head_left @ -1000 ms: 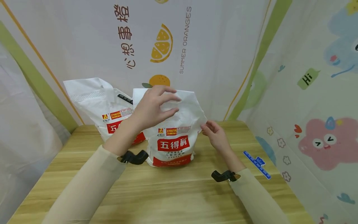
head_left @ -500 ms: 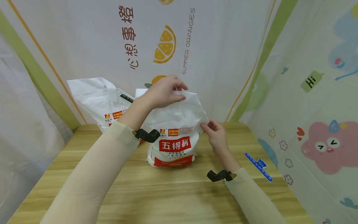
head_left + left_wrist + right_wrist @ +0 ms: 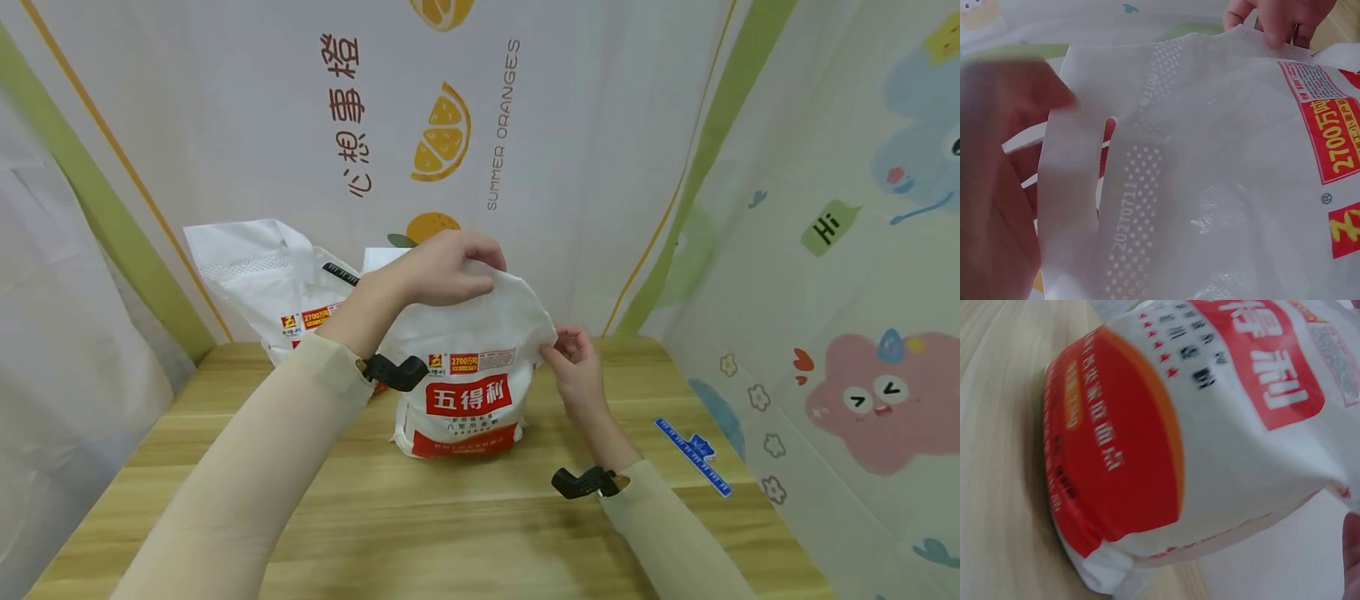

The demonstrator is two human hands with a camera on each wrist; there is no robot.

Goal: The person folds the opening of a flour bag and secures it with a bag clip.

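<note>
A white flour bag [image 3: 468, 329] with red labels stands upright on the wooden table. My left hand [image 3: 446, 268] holds its top edge, thumb in front and fingers curled behind. In the left wrist view, parts of those fingers show through the handle slot [image 3: 1105, 150]. On the bag's right edge, my right hand [image 3: 579, 379] pinches the plastic between thumb and fingers. The right wrist view looks at the bag's red lower front [image 3: 1122, 444]; only a sliver of the right hand [image 3: 1352, 556] enters at its edge.
Behind and left stands a second flour bag [image 3: 258, 254], partly covered by my left arm. A black strip [image 3: 341, 273] with white marks shows near it. On the right of the table [image 3: 450, 542] lies a blue ruler-like piece [image 3: 692, 457]. Printed curtains [image 3: 600, 125] enclose the back and sides.
My left hand has risen from in front of the bag to its top edge and taken hold there. The bag's top right corner now bends over. The right hand keeps its pinch.
</note>
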